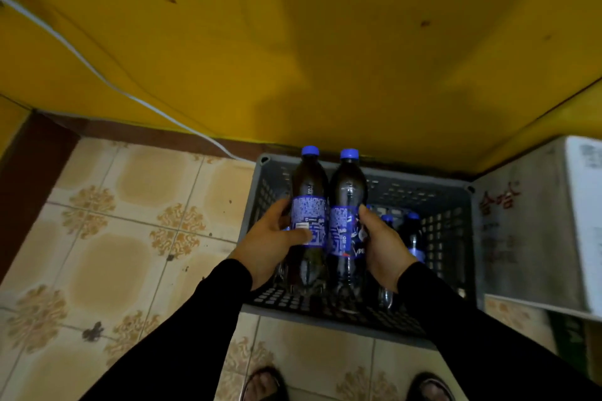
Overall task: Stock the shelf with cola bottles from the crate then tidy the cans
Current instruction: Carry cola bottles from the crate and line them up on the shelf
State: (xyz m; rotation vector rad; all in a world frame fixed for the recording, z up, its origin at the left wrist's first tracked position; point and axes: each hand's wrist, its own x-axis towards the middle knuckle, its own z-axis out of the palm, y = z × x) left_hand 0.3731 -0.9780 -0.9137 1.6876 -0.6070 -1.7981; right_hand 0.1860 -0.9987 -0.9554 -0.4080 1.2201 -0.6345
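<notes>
Two blue-labelled cola bottles, one per grip: left hand, right hand.

We get very little to read here. On the right bottle, the blue label shows white letters "PE" near its lower edge, cut off by the right hand; the rest of that label is fine print too small for us to make out. The left bottle turns a block of tiny white print our way, unreadable. On the white box at right we see faded red Chinese characters, the second looks like "哈"; the first is unclear.
</notes>
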